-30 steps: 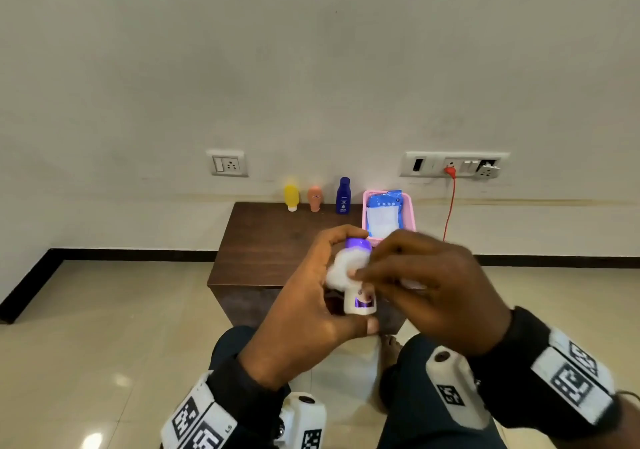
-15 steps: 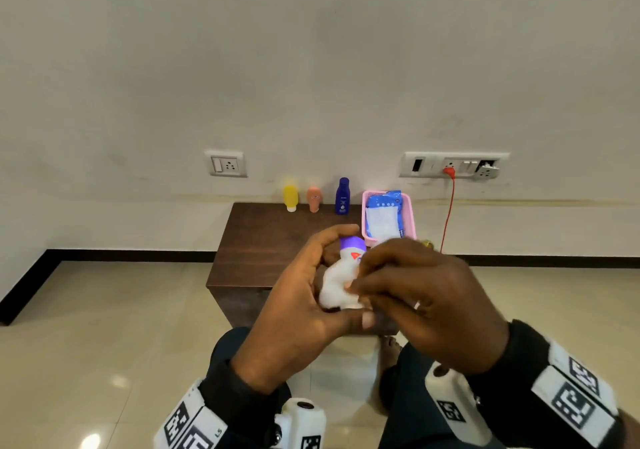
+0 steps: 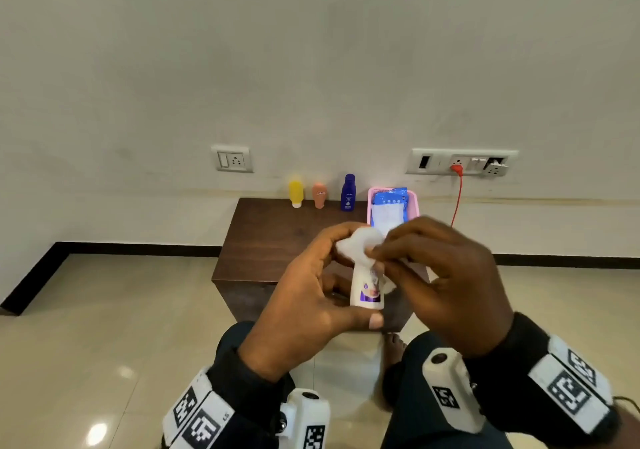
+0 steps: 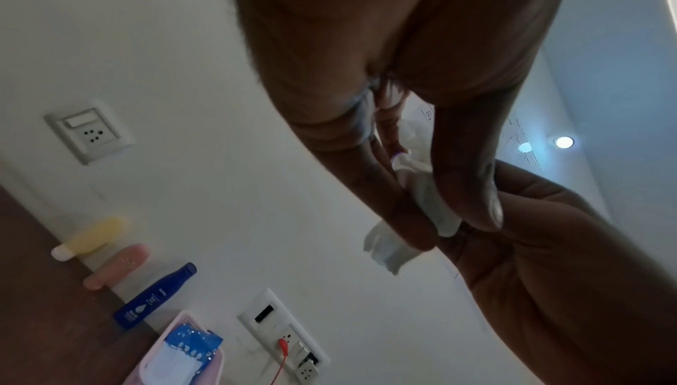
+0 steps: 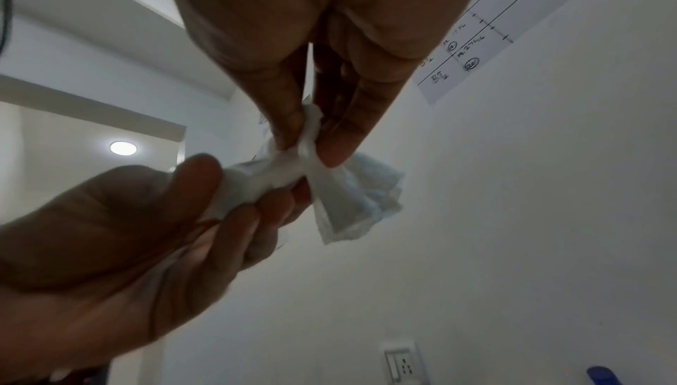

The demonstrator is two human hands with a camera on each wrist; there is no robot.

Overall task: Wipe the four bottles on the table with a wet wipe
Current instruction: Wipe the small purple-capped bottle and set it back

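The left hand [image 3: 304, 296] grips a white bottle [image 3: 366, 289] with a purple label, upright above the table's [image 3: 277, 240] near edge. The right hand [image 3: 446, 275] pinches a crumpled white wet wipe [image 3: 358, 246] over its cap.

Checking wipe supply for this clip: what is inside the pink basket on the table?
The pink plastic basket holds a blue wet-wipe pack with a white sheet over its front. Anything beneath the pack is covered.

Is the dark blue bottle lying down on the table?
No, the dark blue bottle stands upright at the back of the table, beside the peach bottle.
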